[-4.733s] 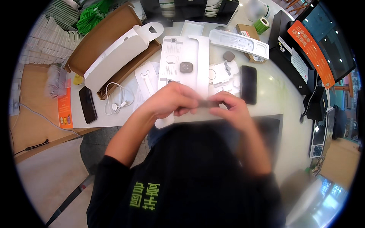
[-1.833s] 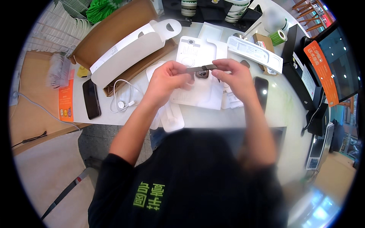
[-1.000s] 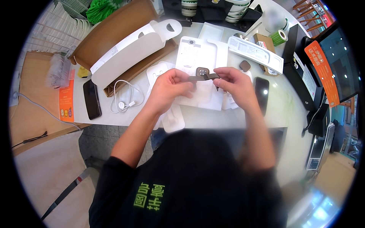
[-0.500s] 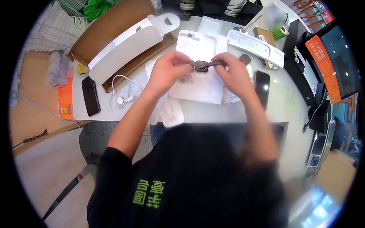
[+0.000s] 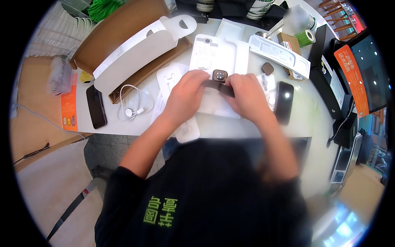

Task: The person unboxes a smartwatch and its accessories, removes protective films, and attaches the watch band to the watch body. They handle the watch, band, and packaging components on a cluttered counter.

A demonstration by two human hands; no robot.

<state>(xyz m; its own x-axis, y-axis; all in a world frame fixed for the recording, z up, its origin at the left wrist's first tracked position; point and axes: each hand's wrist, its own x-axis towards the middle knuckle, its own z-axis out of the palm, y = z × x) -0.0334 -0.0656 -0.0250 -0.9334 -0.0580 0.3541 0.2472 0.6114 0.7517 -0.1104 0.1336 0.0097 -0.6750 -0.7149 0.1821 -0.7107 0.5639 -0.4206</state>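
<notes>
Over the middle of the desk I hold a dark smartwatch (image 5: 220, 75) by its grey-brown band (image 5: 212, 85). Its round sensor back shows, with the case pointing away from me. My left hand (image 5: 185, 97) is closed on the left part of the band, fingertips partly hidden. On the other side my right hand (image 5: 249, 97) pinches the band's right part. Whether the two band ends are joined cannot be made out. Beneath the watch lies an unfolded white printed card package (image 5: 224, 53). A small dark rounded square (image 5: 267, 68) rests right of my right hand.
A white charging cable (image 5: 138, 92) and a dark phone (image 5: 96, 106) lie at left. Another phone (image 5: 284, 103) lies at right. A long white carton (image 5: 135, 57) leans in a brown box (image 5: 117, 26). A white tray (image 5: 284, 57) and a monitor (image 5: 368, 70) stand farther right.
Both hands have drawn closer to me and turned over. The watch case has swung to the far side, so its sensor back now faces up. The band hangs nearer me.
</notes>
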